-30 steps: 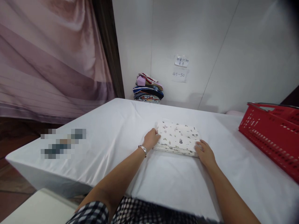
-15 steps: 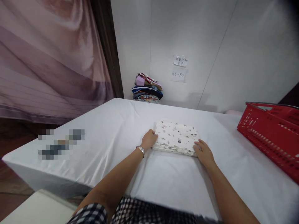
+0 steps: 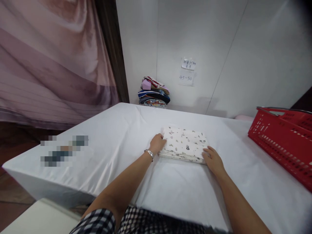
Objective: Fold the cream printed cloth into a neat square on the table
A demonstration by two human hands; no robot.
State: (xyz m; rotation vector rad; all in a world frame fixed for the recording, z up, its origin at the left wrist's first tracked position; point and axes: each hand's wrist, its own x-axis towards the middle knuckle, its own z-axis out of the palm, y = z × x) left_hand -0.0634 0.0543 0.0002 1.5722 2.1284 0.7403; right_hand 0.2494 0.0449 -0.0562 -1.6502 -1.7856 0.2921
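A folded white cloth point(image 3: 185, 144) with small dark prints lies flat in the middle of the table covered in a white sheet point(image 3: 117, 143). My left hand point(image 3: 157, 144) rests against the cloth's left edge, fingers curled on it; a watch is on that wrist. My right hand point(image 3: 214, 160) lies at the cloth's near right corner, fingers touching its edge. Both hands press on the cloth rather than lift it.
A red plastic basket point(image 3: 280, 139) stands at the table's right side. A pile of folded coloured clothes point(image 3: 154, 92) sits by the white wall behind the table. A pink curtain point(image 3: 53, 58) hangs at the left. Paper notes point(image 3: 188, 70) are stuck on the wall.
Almost nothing moved. Both hands stay on the folded cloth's edges; my left hand has shifted slightly along the left edge.
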